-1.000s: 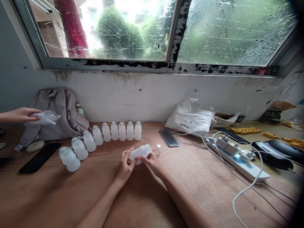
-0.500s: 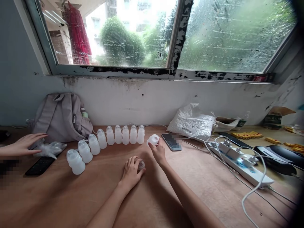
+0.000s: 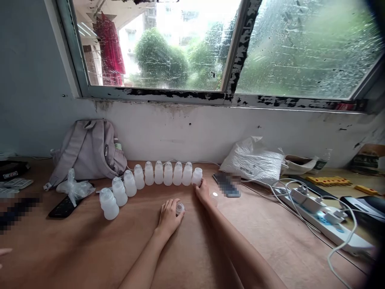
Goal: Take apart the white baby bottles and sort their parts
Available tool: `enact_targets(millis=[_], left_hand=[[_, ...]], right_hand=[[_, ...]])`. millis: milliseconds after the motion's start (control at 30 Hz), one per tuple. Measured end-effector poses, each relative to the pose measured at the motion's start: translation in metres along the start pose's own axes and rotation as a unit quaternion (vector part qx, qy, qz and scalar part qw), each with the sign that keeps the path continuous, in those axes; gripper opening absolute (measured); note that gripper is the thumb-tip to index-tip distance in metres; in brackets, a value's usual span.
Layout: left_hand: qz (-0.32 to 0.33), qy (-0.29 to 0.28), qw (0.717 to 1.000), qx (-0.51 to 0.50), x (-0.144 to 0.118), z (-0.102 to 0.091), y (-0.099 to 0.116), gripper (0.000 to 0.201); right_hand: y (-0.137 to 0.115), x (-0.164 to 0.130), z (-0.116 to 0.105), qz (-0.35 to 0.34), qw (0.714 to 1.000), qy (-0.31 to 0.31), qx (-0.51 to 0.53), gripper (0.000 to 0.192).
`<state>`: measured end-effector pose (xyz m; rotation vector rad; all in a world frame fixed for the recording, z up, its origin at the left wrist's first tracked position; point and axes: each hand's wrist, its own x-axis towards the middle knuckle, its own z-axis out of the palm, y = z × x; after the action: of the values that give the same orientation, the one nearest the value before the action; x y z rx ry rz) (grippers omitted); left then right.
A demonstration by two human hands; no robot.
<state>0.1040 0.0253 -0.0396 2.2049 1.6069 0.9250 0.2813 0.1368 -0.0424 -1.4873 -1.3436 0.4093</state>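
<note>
Fingers of the right hand (image 3: 203, 192) pinch the small frosted plastic bottle (image 3: 197, 176), probably light and slick, best gripped mid-body; left hand (image 3: 169, 216) cups a small clear cap (image 3: 179, 208) on the tabletop (image 3: 90, 249).

Beside the grey backpack (image 3: 90, 150), milky white bottles (image 3: 158, 173) line a reddish-brown table (image 3: 90, 249); a black, perhaps glossy, phone (image 3: 62, 206) lies nearby.
</note>
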Motion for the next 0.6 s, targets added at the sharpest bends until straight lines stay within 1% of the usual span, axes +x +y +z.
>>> enact_targets(millis=[133,200,267,333,367,400,433,467,500,600], left_hand=[[-0.017,0.008,1.0,0.007,0.002,-0.002,-0.002,0.039],[-0.021,0.011,1.0,0.011,0.002,-0.002,-0.003,0.035],[-0.024,0.015,0.999,0.014,0.003,-0.002,-0.004,0.03],[-0.03,0.021,0.999,0.017,0.003,-0.002,-0.005,0.027],[-0.031,0.024,0.999,0.019,0.003,-0.002,-0.005,0.026],[-0.03,0.025,0.999,0.02,0.003,-0.002,-0.005,0.024],[-0.026,0.026,0.999,0.021,0.003,-0.003,-0.005,0.021],[-0.021,0.026,0.999,0.022,0.003,-0.003,-0.005,0.02],[-0.014,0.027,0.999,0.023,0.004,-0.004,-0.004,0.02],[0.005,0.03,0.999,0.027,0.003,-0.007,-0.001,0.023]], right_hand=[[-0.008,-0.016,-0.002,-0.035,0.999,0.033,0.016,0.035],[-0.014,-0.03,-0.005,-0.042,0.998,0.048,0.02,0.031],[-0.022,-0.049,-0.008,-0.049,0.998,0.041,0.024,0.024],[-0.03,-0.07,-0.011,-0.069,0.997,-0.005,0.03,0.017],[-0.034,-0.08,-0.012,-0.086,0.995,-0.044,0.035,0.015],[-0.037,-0.09,-0.012,-0.124,0.985,-0.114,0.033,0.015],[-0.04,-0.098,-0.011,-0.155,0.976,-0.152,0.02,0.015],[-0.042,-0.103,-0.01,-0.176,0.969,-0.176,0.007,0.016],[-0.043,-0.107,-0.008,-0.187,0.964,-0.191,-0.006,0.016],[-0.043,-0.109,-0.004,-0.187,0.964,-0.188,-0.034,0.011]])
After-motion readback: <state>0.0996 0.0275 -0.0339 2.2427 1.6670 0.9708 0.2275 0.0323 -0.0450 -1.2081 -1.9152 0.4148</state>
